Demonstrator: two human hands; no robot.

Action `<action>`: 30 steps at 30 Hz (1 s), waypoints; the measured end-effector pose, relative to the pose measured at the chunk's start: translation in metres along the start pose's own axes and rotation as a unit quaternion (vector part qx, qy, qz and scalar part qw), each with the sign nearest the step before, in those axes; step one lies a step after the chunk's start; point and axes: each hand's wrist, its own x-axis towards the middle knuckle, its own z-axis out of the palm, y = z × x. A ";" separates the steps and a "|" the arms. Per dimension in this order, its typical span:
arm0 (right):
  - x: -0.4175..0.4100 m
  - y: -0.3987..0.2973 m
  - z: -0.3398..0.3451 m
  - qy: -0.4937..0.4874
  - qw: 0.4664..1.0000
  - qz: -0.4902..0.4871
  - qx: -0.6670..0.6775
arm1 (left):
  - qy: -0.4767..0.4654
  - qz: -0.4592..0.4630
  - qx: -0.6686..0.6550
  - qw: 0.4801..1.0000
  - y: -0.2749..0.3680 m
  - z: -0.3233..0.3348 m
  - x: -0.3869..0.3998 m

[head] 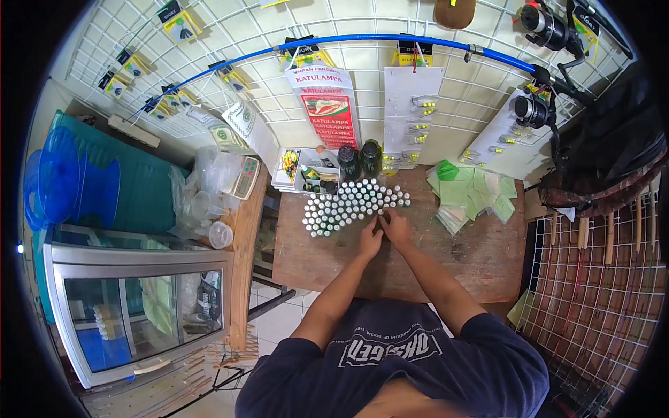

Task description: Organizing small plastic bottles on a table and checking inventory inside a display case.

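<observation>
Many small bottles with white caps [342, 209] stand packed together on a brown wooden table [324, 261]. At the near edge of this group, my left hand [371, 241] and my right hand [397, 228] come together, fingertips almost touching. One white-capped bottle [380, 212] shows right at the fingertips. Whether either hand grips it cannot be made out, as the fingers hide its body. Both forearms reach in from the near side of the table.
Green paper packets [473, 193] lie right of the bottles. Behind stand two dark jars [360, 159] and a white divided box [313, 175]. A digital scale [245, 178] and a glass-fronted case [141, 308] are at left. A blue fishing rod [366, 37] crosses the wall grid.
</observation>
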 end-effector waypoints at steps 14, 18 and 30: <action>-0.007 0.013 -0.006 0.052 0.998 0.001 0.037 | -0.047 0.011 0.045 0.998 0.011 -0.010 0.003; -0.020 0.026 -0.011 0.077 0.996 -0.001 0.047 | -0.042 0.053 0.010 0.998 0.002 -0.002 -0.004; -0.090 0.059 -0.027 0.077 0.975 0.007 0.209 | -0.074 -0.005 -0.094 0.993 -0.003 0.031 -0.050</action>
